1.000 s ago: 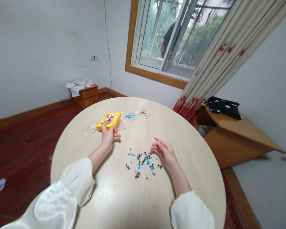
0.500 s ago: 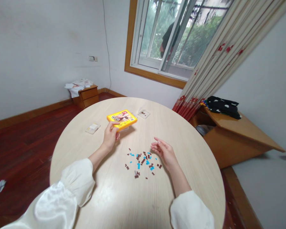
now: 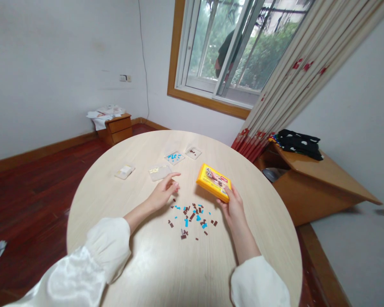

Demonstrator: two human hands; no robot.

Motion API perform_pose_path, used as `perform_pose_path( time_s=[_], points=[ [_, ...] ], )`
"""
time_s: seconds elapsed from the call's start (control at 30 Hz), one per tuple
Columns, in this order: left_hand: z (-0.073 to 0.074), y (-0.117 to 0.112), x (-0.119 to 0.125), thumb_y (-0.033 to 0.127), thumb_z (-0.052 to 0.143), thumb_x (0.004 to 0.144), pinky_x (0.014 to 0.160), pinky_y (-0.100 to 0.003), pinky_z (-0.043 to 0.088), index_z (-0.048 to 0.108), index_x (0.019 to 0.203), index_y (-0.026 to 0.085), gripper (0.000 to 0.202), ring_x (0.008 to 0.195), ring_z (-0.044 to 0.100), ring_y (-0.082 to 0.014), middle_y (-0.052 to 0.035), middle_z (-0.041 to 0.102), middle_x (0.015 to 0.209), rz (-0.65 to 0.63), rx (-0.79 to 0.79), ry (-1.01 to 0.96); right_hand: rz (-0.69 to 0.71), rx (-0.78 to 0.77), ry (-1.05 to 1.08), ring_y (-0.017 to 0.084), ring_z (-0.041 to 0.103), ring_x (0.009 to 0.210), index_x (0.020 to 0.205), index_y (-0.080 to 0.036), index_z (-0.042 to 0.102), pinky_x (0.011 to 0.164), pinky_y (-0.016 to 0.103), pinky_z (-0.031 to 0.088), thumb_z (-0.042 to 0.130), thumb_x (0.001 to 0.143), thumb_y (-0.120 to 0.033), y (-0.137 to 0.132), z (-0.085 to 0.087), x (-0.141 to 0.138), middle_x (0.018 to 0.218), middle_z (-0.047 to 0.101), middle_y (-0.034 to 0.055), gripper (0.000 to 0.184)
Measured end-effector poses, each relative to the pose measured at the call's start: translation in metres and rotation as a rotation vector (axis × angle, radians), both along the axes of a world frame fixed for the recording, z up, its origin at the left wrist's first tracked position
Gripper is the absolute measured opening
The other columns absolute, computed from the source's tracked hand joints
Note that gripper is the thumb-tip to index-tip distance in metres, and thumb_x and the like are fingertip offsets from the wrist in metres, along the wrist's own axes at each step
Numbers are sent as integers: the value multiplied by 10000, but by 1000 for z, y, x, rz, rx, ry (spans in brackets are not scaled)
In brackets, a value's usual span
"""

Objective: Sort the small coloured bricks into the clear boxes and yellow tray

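My right hand (image 3: pixel 233 205) grips a flat yellow box (image 3: pixel 213 182) with a printed picture on its face, held tilted above the table. My left hand (image 3: pixel 163 192) is empty, fingers apart, over the table left of the box. Below and between both hands lies a loose spread of small brown and blue building bricks (image 3: pixel 192 216). Beyond my left hand sit a shallow clear tray of blue bricks (image 3: pixel 174 157), another clear tray with a few dark pieces (image 3: pixel 193 153), and a clear tray with pale yellowish pieces (image 3: pixel 160 172).
A small flat clear case (image 3: pixel 124 171) lies at the left of the round wooden table (image 3: pixel 166 273). Past the table's right edge leans a wooden cabinet (image 3: pixel 320 183) with folded dark cloth (image 3: pixel 299 144) on it. A small drawer cabinet (image 3: pixel 118 130) stands at the back left.
The yellow box has passed from my left hand to my right and moved rightward. My left hand has let go, and the trays behind it now show. The loose bricks have not moved.
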State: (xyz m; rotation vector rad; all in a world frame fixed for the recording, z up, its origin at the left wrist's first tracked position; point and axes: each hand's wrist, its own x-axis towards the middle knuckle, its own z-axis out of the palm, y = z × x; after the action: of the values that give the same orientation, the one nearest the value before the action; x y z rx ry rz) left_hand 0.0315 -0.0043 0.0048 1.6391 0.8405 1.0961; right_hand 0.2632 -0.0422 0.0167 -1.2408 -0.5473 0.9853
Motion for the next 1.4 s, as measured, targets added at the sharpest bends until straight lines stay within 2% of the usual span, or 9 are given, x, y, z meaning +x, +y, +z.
perform_pose_path(
  time_s=[0.13, 0.27, 0.33, 0.4, 0.5, 0.6, 0.97, 1.2, 1.4],
  points=[
    [-12, 18, -13, 359, 407, 865, 926, -400, 402, 484, 1153, 164, 356, 1001, 574, -207, -114, 605, 1068, 125, 119, 244, -236, -35, -111, 123, 620, 703, 1316, -225, 361, 471, 198, 518, 586, 696, -290, 5, -7, 28, 1142, 584, 73, 663],
    [-24, 27, -18, 354, 368, 874, 998, -406, 360, 507, 1141, 129, 376, 1133, 509, -223, -150, 555, 1209, 143, 213, 426, -267, -101, -407, 145, 635, 658, 1391, -221, 222, 465, 242, 526, 545, 716, -312, 5, -17, 51, 1176, 570, 106, 754],
    [-28, 30, -20, 366, 349, 881, 1007, -406, 357, 511, 1149, 123, 396, 1149, 498, -224, -154, 552, 1217, 143, 250, 481, -273, -167, -523, 175, 650, 679, 1396, -207, 222, 504, 282, 538, 517, 729, -343, 6, -21, 60, 1182, 573, 118, 742],
    [-33, 34, -22, 368, 338, 885, 1017, -408, 351, 514, 1155, 127, 403, 1164, 486, -223, -148, 552, 1219, 158, 288, 518, -300, -250, -621, 222, 654, 809, 1388, -167, 263, 643, 336, 547, 501, 735, -369, 6, -24, 67, 1180, 580, 130, 723],
    [-37, 43, -26, 366, 345, 881, 1049, -418, 315, 519, 1155, 139, 396, 1235, 422, -229, -140, 520, 1264, 221, 300, 571, -349, -377, -771, 279, 579, 1036, 1361, -89, 328, 882, 382, 458, 503, 732, -377, 5, -24, 74, 1153, 596, 151, 713],
    [-39, 52, -29, 363, 356, 879, 1071, -430, 277, 515, 1168, 151, 392, 1299, 345, -237, -136, 455, 1336, 304, 251, 614, -348, -438, -830, 294, 551, 1069, 1358, -45, 331, 940, 380, 402, 498, 730, -353, 5, -22, 77, 1138, 597, 164, 719],
    [-40, 57, -26, 350, 356, 886, 1081, -484, 234, 481, 1206, 157, 394, 1354, 225, -279, -146, 337, 1420, 365, 237, 699, -332, -417, -858, 296, 512, 1108, 1358, -57, 325, 989, 382, 355, 507, 697, -349, 6, -29, 80, 1179, 547, 165, 745],
    [-37, 65, -28, 303, 371, 875, 1063, -501, 255, 500, 1173, 133, 367, 1327, 283, -304, -172, 390, 1378, 427, 237, 759, -375, -306, -847, 295, 504, 1105, 1332, -107, 356, 1010, 422, 342, 537, 685, -329, 4, -32, 79, 1180, 525, 155, 707],
    [-37, 69, -26, 288, 418, 845, 1077, -440, 269, 470, 1219, 114, 416, 1301, 338, -271, -159, 402, 1386, 440, 311, 707, -360, -172, -957, 301, 380, 1220, 1324, -72, 335, 1050, 435, 262, 472, 726, -258, 1, -23, 58, 1291, 421, 187, 641]
  ],
)
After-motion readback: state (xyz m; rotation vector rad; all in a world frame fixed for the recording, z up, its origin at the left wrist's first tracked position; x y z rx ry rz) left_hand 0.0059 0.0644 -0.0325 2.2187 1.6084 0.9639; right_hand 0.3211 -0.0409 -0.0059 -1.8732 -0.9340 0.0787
